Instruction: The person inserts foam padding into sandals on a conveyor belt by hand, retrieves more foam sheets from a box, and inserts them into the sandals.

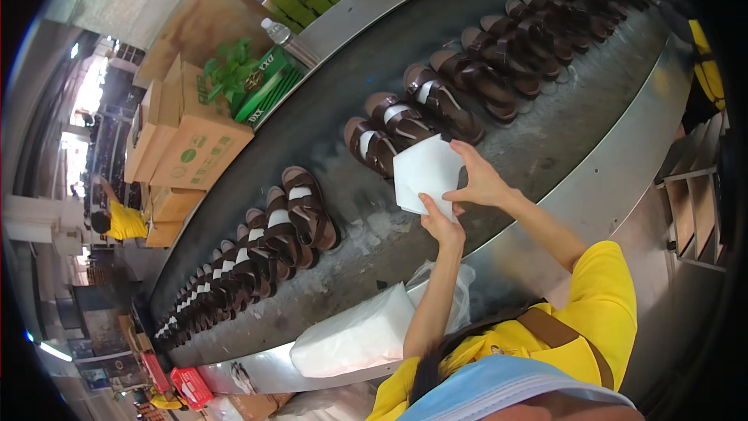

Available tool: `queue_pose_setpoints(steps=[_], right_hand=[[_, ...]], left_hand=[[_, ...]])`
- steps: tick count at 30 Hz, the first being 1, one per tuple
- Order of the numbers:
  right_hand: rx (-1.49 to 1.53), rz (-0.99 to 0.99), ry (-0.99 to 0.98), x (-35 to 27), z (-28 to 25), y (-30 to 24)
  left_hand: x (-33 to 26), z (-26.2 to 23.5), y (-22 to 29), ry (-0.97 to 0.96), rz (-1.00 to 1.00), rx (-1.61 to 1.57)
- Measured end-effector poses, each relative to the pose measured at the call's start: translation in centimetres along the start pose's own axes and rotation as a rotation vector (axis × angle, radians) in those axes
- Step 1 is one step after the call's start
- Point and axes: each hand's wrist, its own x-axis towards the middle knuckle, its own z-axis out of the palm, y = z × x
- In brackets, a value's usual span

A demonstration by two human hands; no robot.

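Over the dark conveyor belt (374, 245), my left hand (442, 224) is closed round the lower edge of a small stack of white sheets (425, 171), its thumb lying on top. My right hand (481, 179) grips the stack's right side, with fingertips at the far corner and the thumb lower down. Just beyond the sheets stand brown strappy sandals (374, 146), several with white pieces showing under their straps. Another row of brown sandals (312, 206) runs off to the left, also with white pieces in them. Neither hand touches a sandal.
A plastic-wrapped white bundle (354, 335) lies on the belt's near metal edge (538, 234). Cardboard boxes (191, 140), a green box (273, 86) with a plant (234, 70), and a clear bottle (288, 40) line the far side. A wooden-shelved rack (693, 210) stands at right.
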Motion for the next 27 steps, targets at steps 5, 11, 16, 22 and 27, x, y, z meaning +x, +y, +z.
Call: queue_pose_setpoints(steps=[5,11,16,22,27], right_hand=[[-0.065,-0.007,-0.066,0.0,-2.6,0.1],[0.007,0.123,0.276,5.1,-7.8,2.6],[-0.438,0.500,0.181,11.5,-14.5,11.4],[-0.838,0.381,0.317,14.8,-11.1,12.0],[-0.875,0.270,0.198,14.9,-7.2,14.1]], left_hand=[[-0.1,1.1,-1.3,-0.148,0.005,0.059],[-0.2,2.0,-1.3,-0.131,0.025,0.161],[0.1,1.1,-1.8,-0.109,-0.001,0.170],[0.3,1.3,-2.0,-0.099,-0.019,0.195],[0.7,0.7,-1.6,-0.050,0.012,0.181]])
